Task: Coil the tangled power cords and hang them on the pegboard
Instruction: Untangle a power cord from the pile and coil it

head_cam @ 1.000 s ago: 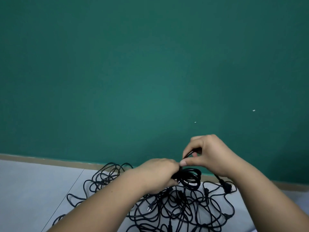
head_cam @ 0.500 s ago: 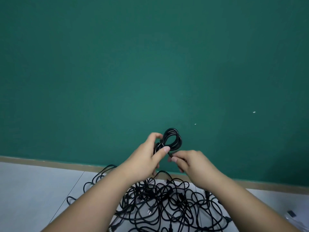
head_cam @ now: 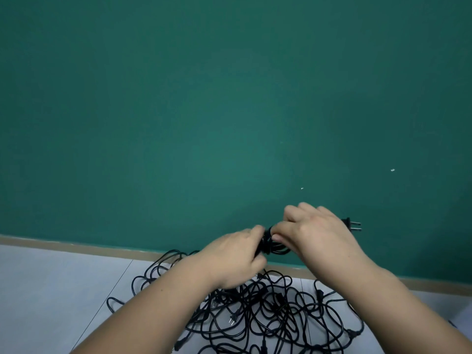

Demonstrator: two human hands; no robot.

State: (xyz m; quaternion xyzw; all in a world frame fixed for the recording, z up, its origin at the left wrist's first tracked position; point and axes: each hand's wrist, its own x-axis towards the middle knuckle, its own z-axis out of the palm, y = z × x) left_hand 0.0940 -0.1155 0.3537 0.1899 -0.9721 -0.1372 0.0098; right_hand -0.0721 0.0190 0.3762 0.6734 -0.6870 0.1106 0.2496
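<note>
Lower centre of the frame, raised in front of the wall: one small coiled bundle of black power cord [head_cam: 274,245], which we hold between both hands.

Left hand [head_cam: 237,254]: grip clamped on the bundle's left end, fingers curled round it, forearm entering from the lower left.

Right hand [head_cam: 316,233]: grip closed on the bundle's right side, thumb pressed against the coils and fingers arched over the top. We cannot see how the far fingers lie.

Black two-prong plug [head_cam: 353,225]: juts out past the back of the right hand, right of centre, metal prongs pointing to the right edge of the frame.

Tangled heap of black power cords [head_cam: 268,310]: lies below the hands in the lower middle of the frame, on the pale grey seamed surface [head_cam: 51,290]. Loops spread toward the lower left and lower right, and we count several plugs among them, one small two-prong plug [head_cam: 232,320] lying near the heap's middle.

Plain dark green wall [head_cam: 204,111]: fills the upper two thirds of the frame, with two tiny white specks [head_cam: 392,170] at the right.

Tan skirting strip [head_cam: 76,247]: runs along the foot of the wall, just behind the heap.
</note>
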